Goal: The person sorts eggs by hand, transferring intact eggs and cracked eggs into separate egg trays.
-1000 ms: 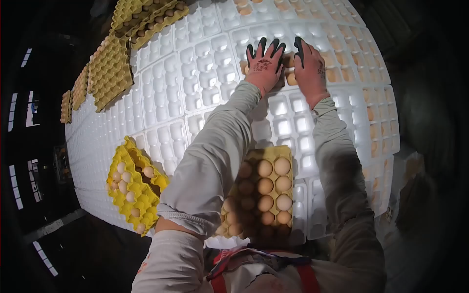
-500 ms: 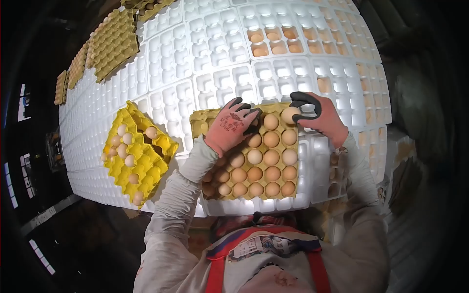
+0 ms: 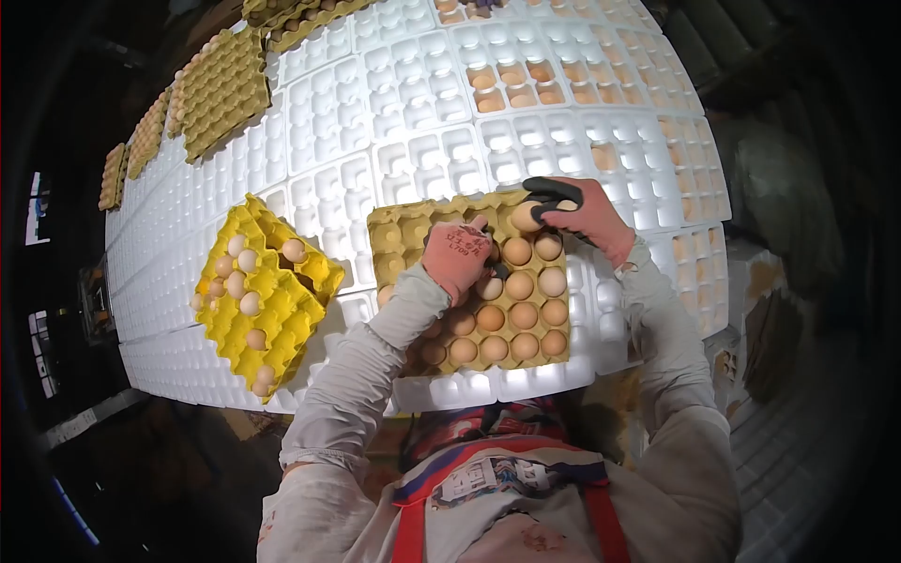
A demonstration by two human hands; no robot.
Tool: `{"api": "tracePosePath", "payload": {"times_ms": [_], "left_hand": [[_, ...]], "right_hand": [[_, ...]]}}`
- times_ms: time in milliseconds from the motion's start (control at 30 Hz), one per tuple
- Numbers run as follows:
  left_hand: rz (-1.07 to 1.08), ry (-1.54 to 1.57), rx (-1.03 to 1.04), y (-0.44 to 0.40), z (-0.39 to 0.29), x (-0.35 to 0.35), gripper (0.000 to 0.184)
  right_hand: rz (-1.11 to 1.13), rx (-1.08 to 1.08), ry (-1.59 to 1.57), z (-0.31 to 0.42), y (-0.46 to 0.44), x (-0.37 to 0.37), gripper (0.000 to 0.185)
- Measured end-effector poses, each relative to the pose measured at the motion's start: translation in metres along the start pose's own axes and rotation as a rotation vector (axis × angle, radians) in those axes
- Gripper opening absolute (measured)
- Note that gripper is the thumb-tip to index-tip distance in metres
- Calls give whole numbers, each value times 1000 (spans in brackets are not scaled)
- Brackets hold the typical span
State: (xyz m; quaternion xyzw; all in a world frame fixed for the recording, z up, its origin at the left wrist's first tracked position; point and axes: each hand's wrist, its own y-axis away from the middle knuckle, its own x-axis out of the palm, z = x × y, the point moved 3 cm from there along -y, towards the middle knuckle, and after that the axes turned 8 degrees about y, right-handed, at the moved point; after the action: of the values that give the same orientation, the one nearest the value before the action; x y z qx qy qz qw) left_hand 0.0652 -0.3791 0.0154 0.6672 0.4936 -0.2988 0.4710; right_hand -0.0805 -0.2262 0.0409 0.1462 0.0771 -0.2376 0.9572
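A brown pulp egg tray (image 3: 399, 235) lies in front of me, with brown eggs (image 3: 524, 316) filling its right and near cups, while bare cups show at its far left. At the tray's far right corner, my right hand (image 3: 593, 220), in a pink glove with dark fingertips, is closed on an egg (image 3: 526, 217); a second pale egg shows between its fingers. Over the middle of the tray, my left hand (image 3: 458, 258), gloved alike, has its fingers curled down among the eggs. Whatever they hold is hidden beneath the hand.
White moulded trays (image 3: 328, 103) cover the broad surface, several cups on the right holding eggs. Yellow egg trays (image 3: 239, 328) with several loose eggs stand at left. More brown pulp trays (image 3: 221, 94) lie at the far left. A purplish gloved hand (image 3: 483, 6) shows at the top edge.
My right hand has moved left along the tray's far edge with an egg. My left hand has shifted nearer to me and curled more, uncovering bare cups at the tray's far side.
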Motion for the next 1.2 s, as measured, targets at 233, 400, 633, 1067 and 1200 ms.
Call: {"api": "tracePosePath", "payload": {"times_ms": [233, 400, 633, 1067, 1200], "left_hand": [[-293, 861, 62, 15, 1, -35, 53], [-42, -234, 138, -25, -41, -18, 44], [-85, 1414, 184, -47, -7, -42, 55], [-292, -66, 189, -269, -75, -53, 46], [-398, 358, 322, -299, -101, -42, 49]], "right_hand": [[41, -109, 735, -6, 34, -3, 47], [96, -129, 1287, 9, 35, 11, 33], [-175, -84, -1491, -68, 48, -67, 62], [-670, 109, 1022, -76, 17, -190, 51], [-978, -102, 535, -102, -31, -215, 43]]}}
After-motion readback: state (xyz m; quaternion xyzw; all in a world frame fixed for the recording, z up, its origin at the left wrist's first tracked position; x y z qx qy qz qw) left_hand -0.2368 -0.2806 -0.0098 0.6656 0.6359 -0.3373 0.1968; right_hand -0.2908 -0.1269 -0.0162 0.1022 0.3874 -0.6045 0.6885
